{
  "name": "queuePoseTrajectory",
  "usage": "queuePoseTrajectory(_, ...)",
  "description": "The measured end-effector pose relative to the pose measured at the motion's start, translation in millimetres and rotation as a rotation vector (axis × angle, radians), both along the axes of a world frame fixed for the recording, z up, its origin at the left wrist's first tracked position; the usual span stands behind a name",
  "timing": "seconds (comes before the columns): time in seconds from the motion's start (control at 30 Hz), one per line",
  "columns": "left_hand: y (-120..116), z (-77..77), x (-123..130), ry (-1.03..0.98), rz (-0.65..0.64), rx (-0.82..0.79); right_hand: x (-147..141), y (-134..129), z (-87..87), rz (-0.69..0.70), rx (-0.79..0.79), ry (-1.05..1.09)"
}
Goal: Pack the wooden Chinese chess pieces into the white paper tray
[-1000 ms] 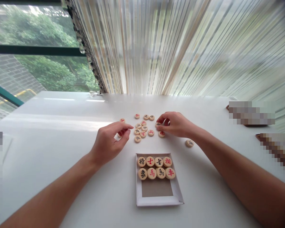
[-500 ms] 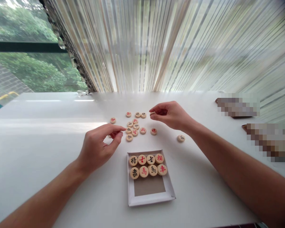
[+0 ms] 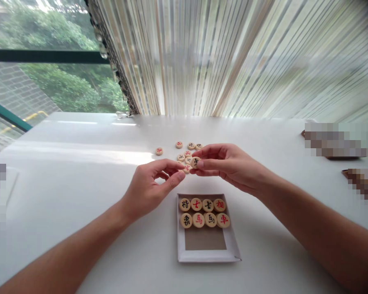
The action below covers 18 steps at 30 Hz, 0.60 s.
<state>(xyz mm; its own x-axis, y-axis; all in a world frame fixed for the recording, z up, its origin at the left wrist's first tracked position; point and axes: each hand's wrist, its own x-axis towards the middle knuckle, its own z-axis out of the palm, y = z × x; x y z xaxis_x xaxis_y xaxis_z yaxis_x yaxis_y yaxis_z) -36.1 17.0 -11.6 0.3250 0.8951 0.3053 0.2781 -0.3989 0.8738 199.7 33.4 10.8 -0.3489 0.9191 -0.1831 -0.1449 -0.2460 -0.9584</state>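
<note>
My right hand grips a round wooden piece with a black character between thumb and fingers, above the loose pieces. To its left, my left hand has its thumb and index finger apart, fingertips beside a red-marked piece; nothing shows between them. Several loose pieces, red and black, lie around and behind the hands, some partly hidden by the fingers. Nearer to me, a white open box holds two rows of round pieces, such as a red-marked one, with its front part bare.
A white table carries everything. Two blurred-out objects lie at the right, and another blurred patch is at the left edge. A strip curtain and a window stand behind the table.
My right hand has moved left and nearer, lifting the piece it held so its face shows. The view has shifted, and my left hand remains by the loose pieces.
</note>
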Motion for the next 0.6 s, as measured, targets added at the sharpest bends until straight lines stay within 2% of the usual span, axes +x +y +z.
queuePoseTrajectory(0.3, -2, 3.1, 1, -0.097, -0.075, -0.106, -15, -15, 3.2, 0.054, -0.094, 0.046)
queuePoseTrajectory(0.6, -3, 3.4, 2, -0.169, -0.071, -0.158, -15, -16, 0.6, 0.066, 0.063, -0.009)
